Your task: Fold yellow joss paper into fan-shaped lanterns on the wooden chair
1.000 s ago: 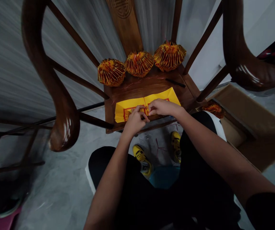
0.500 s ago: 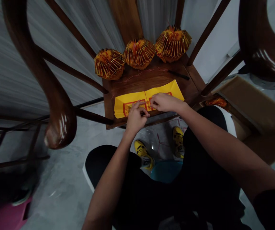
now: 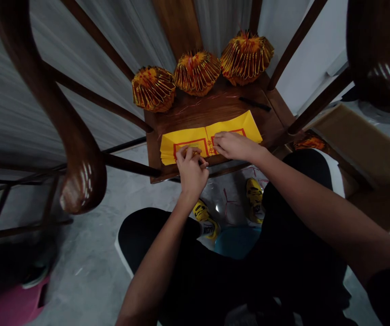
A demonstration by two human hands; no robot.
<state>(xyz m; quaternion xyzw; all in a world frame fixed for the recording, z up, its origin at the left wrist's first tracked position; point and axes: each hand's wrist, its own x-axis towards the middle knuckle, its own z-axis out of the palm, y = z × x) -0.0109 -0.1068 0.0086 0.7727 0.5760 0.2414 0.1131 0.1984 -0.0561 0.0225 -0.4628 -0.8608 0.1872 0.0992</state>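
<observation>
A stack of yellow paper sheets (image 3: 227, 125) printed with red frames and characters lies across the front of the wooden chair seat (image 3: 208, 106), creased at its middle. Over the left half is my left hand (image 3: 193, 170), its fingers bent and apart, touching the printed area. My right hand (image 3: 235, 146) rests on the right half near the crease. Its fingers are curled together at the paper, and their tips are partly hidden. Behind the paper stand three pleated red-and-gold paper ornaments, a left one (image 3: 154, 89), a middle one (image 3: 197, 73) and a right one (image 3: 247, 59).
A thin dark stick (image 3: 255, 104) lies at the seat's right. Curved armrests, left (image 3: 84, 185) and right (image 3: 381, 77), flank the seat. An open cardboard box (image 3: 361, 145) stands on the right. Below are a blue container (image 3: 237, 242) and, far left, a pink stool (image 3: 21, 301) beside someone's shoe.
My left hand has shifted slightly, its extended fingers now bent down onto the paper. My right hand stays almost in place near the crease. The view has moved slightly.
</observation>
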